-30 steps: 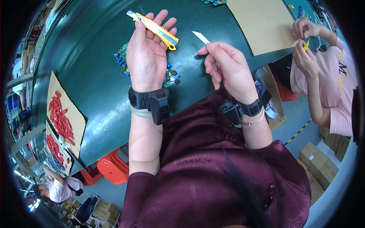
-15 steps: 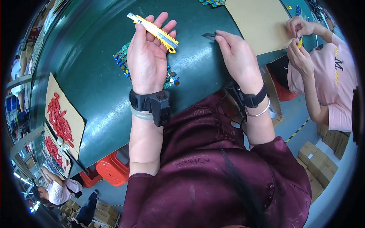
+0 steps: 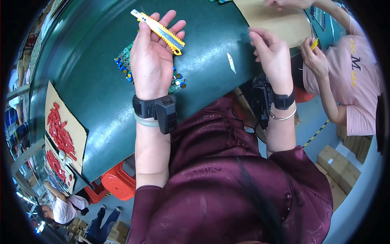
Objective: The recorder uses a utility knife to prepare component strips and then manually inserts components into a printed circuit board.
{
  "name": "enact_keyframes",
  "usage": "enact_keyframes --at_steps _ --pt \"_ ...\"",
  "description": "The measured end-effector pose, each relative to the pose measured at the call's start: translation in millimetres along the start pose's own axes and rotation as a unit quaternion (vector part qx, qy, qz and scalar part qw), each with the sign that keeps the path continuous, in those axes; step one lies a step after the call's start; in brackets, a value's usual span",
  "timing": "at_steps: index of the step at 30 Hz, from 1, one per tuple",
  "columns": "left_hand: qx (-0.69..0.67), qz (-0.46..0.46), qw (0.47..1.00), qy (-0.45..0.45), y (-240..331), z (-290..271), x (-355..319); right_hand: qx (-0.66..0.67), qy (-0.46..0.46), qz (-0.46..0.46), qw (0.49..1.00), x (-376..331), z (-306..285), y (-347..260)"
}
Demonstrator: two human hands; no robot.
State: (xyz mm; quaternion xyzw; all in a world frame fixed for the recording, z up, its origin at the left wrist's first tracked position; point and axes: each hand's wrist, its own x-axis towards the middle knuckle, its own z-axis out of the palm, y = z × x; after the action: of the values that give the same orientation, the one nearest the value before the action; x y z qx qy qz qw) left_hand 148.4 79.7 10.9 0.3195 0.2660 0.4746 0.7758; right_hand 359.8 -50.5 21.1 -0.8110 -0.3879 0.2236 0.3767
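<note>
My left hand (image 3: pixel 154 67) is turned palm up. A yellow utility knife (image 3: pixel 158 32) rests across its fingers, pinned by the thumb, its metal tip pointing up and left. On the green tabletop, between my hands, lies a loose thin knife blade (image 3: pixel 231 63). My right hand (image 3: pixel 274 53) hovers to the right of that blade, touching nothing, its fingers loosely bent and apart. Partly hidden behind my left hand and wrist is a cluster of green circuit boards (image 3: pixel 126 61) with blue and yellow parts.
A cardboard sheet (image 3: pixel 53 95) with red parts (image 3: pixel 61 130) lies at the left, another cardboard sheet (image 3: pixel 264 20) at the far right. A co-worker's hand (image 3: pixel 313 61) holds a small yellow piece. Red stools (image 3: pixel 118 179) stand below the table edge (image 3: pixel 103 171).
My right hand has let go of the thin blade, which now lies on the tabletop, and has moved right. The left hand keeps the knife. The co-worker's hands have moved apart.
</note>
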Motion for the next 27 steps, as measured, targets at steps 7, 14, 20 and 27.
enact_keyframes --at_steps 7,14,20,27 --pt "-0.08 -0.08 0.993 -0.036 -4.5 -2.6 0.3 0.325 -0.113 0.046 0.938 -14.2 -1.1 4.7" --pt "-0.107 -0.152 0.98 -0.076 -5.3 -5.6 -0.5 0.388 -0.247 0.055 0.886 -38.7 -23.5 6.6" --pt "-0.096 -0.144 0.98 -0.101 -1.7 0.2 -17.1 0.336 -0.26 0.056 0.904 -55.3 -29.6 11.0" --pt "-0.12 -0.135 0.976 -0.119 6.3 -2.5 -33.0 0.034 -0.141 -0.163 0.976 -69.3 -4.0 17.1"
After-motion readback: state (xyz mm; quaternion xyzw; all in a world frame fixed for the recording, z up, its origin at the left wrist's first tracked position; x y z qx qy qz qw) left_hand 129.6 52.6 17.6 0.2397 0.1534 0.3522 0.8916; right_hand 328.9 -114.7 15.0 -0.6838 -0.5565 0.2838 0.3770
